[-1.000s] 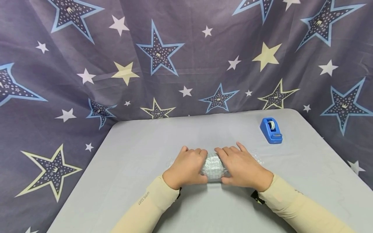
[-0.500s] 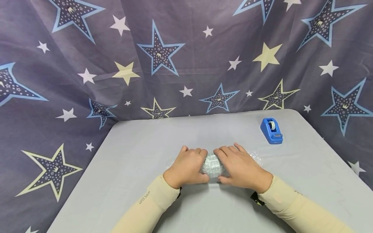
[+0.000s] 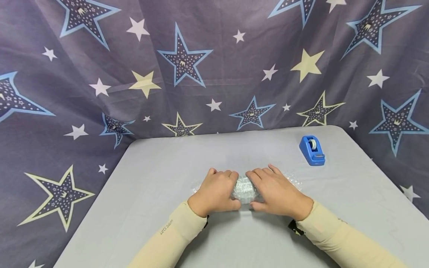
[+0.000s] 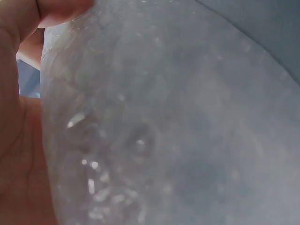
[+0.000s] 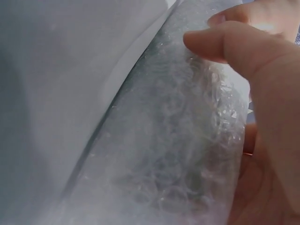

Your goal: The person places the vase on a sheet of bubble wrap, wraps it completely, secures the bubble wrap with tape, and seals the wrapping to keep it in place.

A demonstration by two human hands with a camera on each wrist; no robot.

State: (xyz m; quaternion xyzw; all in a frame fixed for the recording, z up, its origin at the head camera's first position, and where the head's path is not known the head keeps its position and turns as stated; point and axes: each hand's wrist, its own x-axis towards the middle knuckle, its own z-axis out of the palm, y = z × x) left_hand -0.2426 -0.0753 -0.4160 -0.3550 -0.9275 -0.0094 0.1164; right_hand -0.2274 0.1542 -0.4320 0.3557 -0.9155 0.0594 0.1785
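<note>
Midway between the left and right edges of the table [image 3: 161, 160], well short of its far edge: one bubble-wrap roll [image 3: 244, 190], lying crosswise, contents, if any, indistinct. Left hand [image 3: 216, 191] and right hand [image 3: 277, 192] grip it side by side, fingers curled over the top, thumbs on the near side, probably to stop the film unrolling. Towards the far right corner: one blue tape dispenser [image 3: 311, 152], likely placed for working room within reach.

The bubble wrap [image 3: 244, 190] is tinted silvery-grey, the tape dispenser [image 3: 311, 153] blue; the purple-grey curtain [image 3: 214, 22] is patterned with stars [image 3: 307, 65].
</note>
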